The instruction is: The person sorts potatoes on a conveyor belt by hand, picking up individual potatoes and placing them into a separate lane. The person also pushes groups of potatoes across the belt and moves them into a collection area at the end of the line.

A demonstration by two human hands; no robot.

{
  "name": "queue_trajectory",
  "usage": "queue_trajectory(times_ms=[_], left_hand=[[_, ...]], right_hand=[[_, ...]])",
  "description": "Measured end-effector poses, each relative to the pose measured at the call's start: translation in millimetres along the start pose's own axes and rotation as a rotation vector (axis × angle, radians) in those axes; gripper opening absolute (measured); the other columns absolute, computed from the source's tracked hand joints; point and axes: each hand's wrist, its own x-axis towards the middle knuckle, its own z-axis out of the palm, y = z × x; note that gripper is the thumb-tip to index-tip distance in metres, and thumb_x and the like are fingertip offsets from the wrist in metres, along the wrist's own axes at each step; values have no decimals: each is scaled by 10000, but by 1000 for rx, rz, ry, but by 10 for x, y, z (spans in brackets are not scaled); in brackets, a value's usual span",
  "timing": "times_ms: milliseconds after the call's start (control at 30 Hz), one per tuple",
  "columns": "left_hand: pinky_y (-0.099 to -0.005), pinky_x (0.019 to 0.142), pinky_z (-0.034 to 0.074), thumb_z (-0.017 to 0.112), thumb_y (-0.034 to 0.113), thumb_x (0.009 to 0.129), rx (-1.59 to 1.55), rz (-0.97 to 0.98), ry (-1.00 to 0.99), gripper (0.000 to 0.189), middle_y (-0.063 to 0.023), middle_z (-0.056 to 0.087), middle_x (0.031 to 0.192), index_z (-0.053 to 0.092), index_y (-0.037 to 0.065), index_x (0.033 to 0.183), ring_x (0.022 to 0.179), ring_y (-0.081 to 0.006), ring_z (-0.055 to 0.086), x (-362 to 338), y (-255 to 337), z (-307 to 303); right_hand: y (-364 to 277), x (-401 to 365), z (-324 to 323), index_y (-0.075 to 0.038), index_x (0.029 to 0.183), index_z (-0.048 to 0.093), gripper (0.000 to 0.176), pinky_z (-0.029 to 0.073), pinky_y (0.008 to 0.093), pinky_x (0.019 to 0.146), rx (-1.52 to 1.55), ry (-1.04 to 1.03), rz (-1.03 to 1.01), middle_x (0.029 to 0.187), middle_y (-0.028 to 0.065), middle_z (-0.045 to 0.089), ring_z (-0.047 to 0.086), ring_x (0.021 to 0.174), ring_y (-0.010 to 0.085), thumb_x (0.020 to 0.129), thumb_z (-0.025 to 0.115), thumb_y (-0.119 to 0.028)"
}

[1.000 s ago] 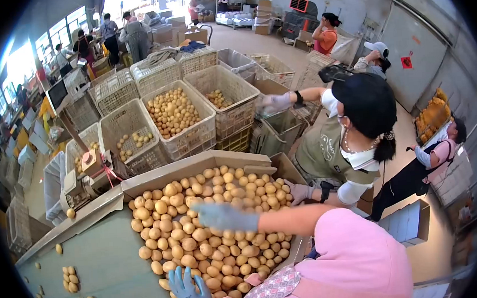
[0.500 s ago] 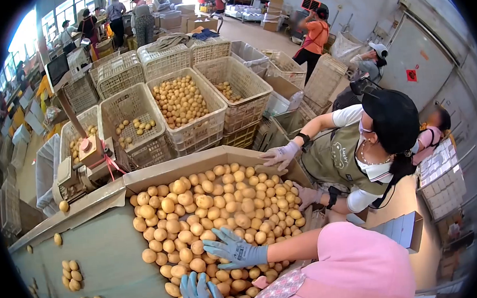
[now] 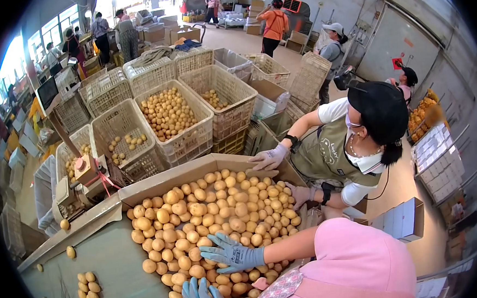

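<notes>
A heap of tan, rounded produce that looks like potatoes (image 3: 198, 209) fills the end of a green belt (image 3: 111, 255). My right hand (image 3: 231, 252), in a blue-grey glove, lies palm down on the heap with its fingers spread. Closer to the bottom edge is my left hand (image 3: 203, 297), gloved alike, its fingers apart against the near side of the pile. Neither hand shows anything gripped. Across the heap stands a co-worker in a green apron (image 3: 334, 157). One of that person's pale gloved hands (image 3: 269, 157) rests at the board edge, the other (image 3: 300, 194) beside the pile.
A cardboard-lined rim (image 3: 169, 175) borders the belt. Beyond it stand plastic crates (image 3: 186, 146), several holding the same produce. A control box with a red button (image 3: 84, 168) sits at the left. An open carton (image 3: 401, 223) is at the right. Other people work farther back.
Loose pieces on the belt have shifted toward the heap. My view has turned slightly. Both my hands stay on the pile, nearly unmoved. In the background, the person in orange has turned away.
</notes>
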Motion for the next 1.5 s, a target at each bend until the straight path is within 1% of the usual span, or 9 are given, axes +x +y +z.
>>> queue_trajectory(times_ms=[233, 267, 600, 700, 833, 967, 1133, 1267, 1500], left_hand=[[-662, 1212, 299, 750, 309, 914, -254, -292, -140, 438, -230, 544, 1503, 681, 97, 1291, 1456, -467, 421, -154, -73, 60], [-668, 1228, 269, 738, 317, 923, 182, 54, -93, 448, -229, 520, 1531, 669, 95, 1306, 1478, -465, 399, -145, -107, 61], [-635, 1240, 265, 689, 252, 950, 318, -15, -17, 396, -148, 570, 1504, 686, 114, 1321, 1488, -383, 421, -267, -253, 120], [-597, 1172, 367, 672, 149, 962, 196, 60, 21, 380, -200, 604, 1411, 673, 56, 1330, 1417, -470, 464, -246, -88, 117], [-689, 1217, 223, 798, 555, 835, 172, 331, -359, 628, -158, 570, 1473, 716, 167, 1321, 1480, -488, 366, -274, 205, 82], [-708, 1242, 146, 776, 651, 780, 320, 158, -255, 709, -80, 562, 1506, 708, 239, 1353, 1501, -459, 346, -315, -22, 51], [-668, 1235, 248, 693, 229, 937, 475, -13, 29, 353, -96, 576, 1459, 712, 185, 1286, 1456, -438, 417, -339, -208, 194], [-572, 1212, 310, 703, 184, 904, 578, -106, 194, 387, -148, 565, 1462, 703, 113, 1285, 1458, -445, 415, -236, -200, 8], [-653, 1246, 237, 810, 346, 845, 94, 292, -395, 476, -142, 545, 1514, 727, 207, 1292, 1483, -449, 390, -141, 465, -113]], right_hand=[[-8, -20, -3, -115, 1675, 291, 872, 215, 595, 1287, -9, 37, -23, 1690, 208, 316, 273, 1574, 429, 981, 682, -468], [-3, -35, -11, -115, 1676, 290, 874, 214, 595, 1287, -11, 45, -27, 1689, 208, 318, 273, 1573, 429, 980, 682, -467], [-8, -129, 61, -119, 1683, 281, 891, 209, 598, 1288, -44, 180, -42, 1672, 217, 343, 275, 1569, 428, 971, 690, -463], [33, -165, 62, -100, 1663, 317, 861, 241, 560, 1289, -84, 247, -113, 1648, 211, 383, 335, 1543, 402, 974, 687, -459], [82, -248, 147, -94, 1649, 342, 826, 263, 540, 1285, -33, 327, -164, 1643, 188, 403, 381, 1523, 378, 985, 669, -460], [21, -461, -1, -91, 1621, 387, 775, 283, 537, 1275, 39, 159, -40, 1601, 171, 473, 421, 1498, 387, 983, 663, -432], [141, -903, -57, -123, 1594, 455, 646, 343, 511, 1247, 169, 152, -94, 1587, 138, 510, 467, 1476, 349, 1025, 645, -361], [123, -1199, -134, -87, 1524, 533, 574, 414, 467, 1186, 294, 203, -103, 1491, 158, 576, 528, 1382, 357, 994, 678, -252], [-72, -1169, -172, -91, 1526, 525, 716, 390, 529, 1180, 49, 177, -151, 1460, 158, 586, 551, 1344, 363, 894, 732, -355]])
